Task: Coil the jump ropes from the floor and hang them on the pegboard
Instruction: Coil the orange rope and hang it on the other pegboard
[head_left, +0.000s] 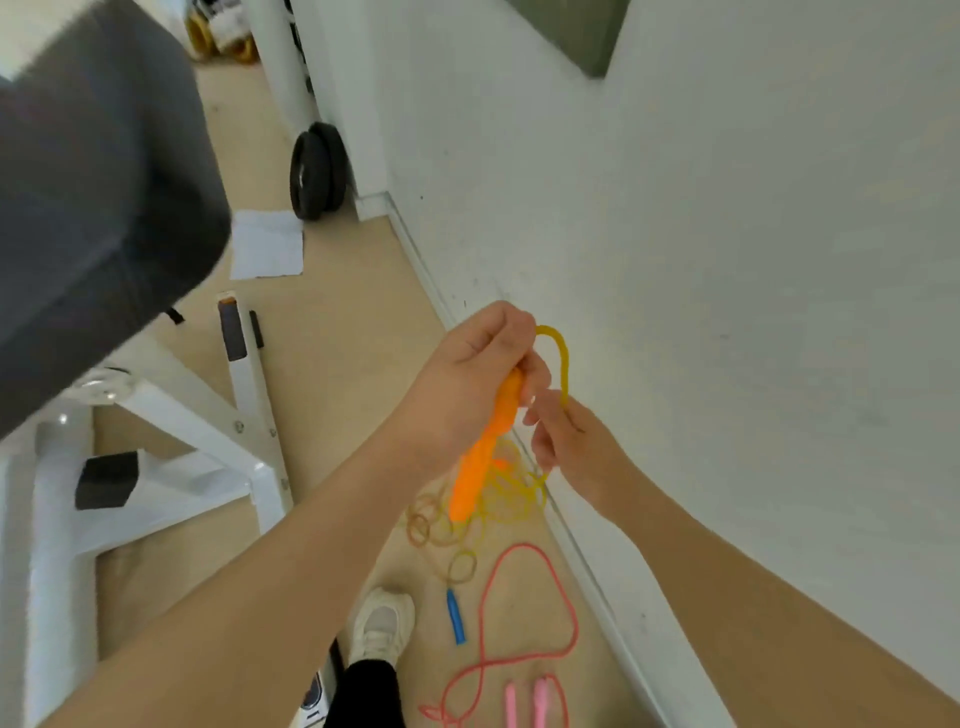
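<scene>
Both hands (498, 395) on orange jump rope (483, 447).

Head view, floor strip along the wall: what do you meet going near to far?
Pink handles → pink rope loop → blue handle → yellow rope pile → white paper → black wheel.

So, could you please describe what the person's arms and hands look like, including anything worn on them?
Both arms are bare as far as the frame shows, with no sleeves visible. The left hand and right hand wear no gloves, and no watch, ring or bracelet is visible.
</scene>
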